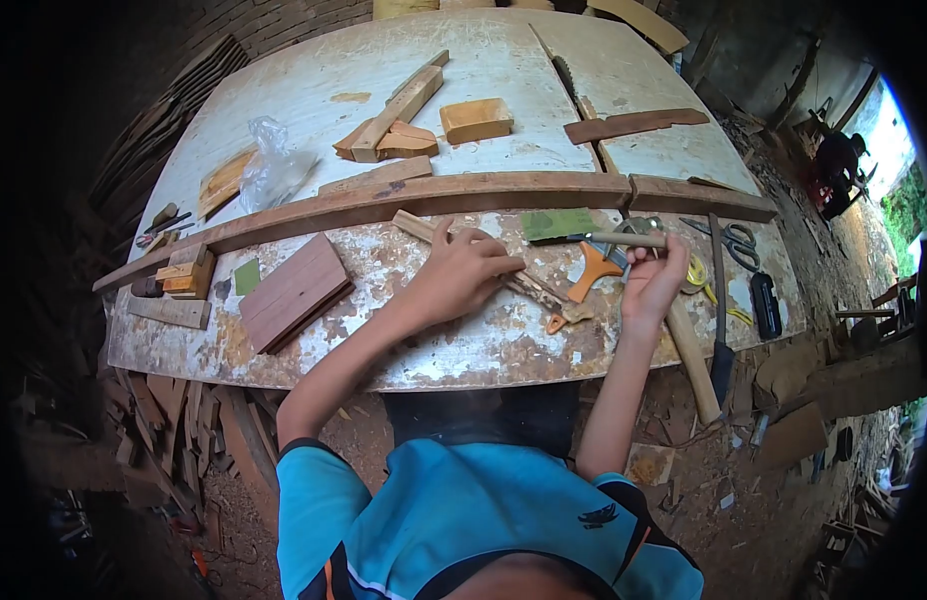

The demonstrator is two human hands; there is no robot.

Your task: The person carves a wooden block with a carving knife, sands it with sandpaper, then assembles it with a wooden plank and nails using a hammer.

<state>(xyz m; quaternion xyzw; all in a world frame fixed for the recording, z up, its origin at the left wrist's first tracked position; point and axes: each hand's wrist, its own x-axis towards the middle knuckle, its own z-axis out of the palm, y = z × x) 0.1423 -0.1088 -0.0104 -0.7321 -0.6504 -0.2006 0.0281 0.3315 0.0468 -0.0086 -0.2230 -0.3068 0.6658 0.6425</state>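
My left hand (464, 268) is closed over a narrow wooden strip (417, 226) that slants across the near part of the worktable (414, 350). In my right hand (654, 278) is the wooden handle of a slim tool (629, 239), its dark tip pointing left. Just beyond the tip lies a green abrasive sheet (559, 223). Between my hands an orange piece (596, 268) rests on the table. Beside my right hand are a yellow tape measure (696, 273) and a hammer with a long wooden handle (694, 365).
A long wooden beam (414, 197) crosses the table beyond my hands. Reddish boards (296, 290) lie at left, scissors (741, 245) and a black object (766, 306) at right. A saw (564, 75) and wood blocks (477, 120) lie farther back. A person (839, 170) is at far right.
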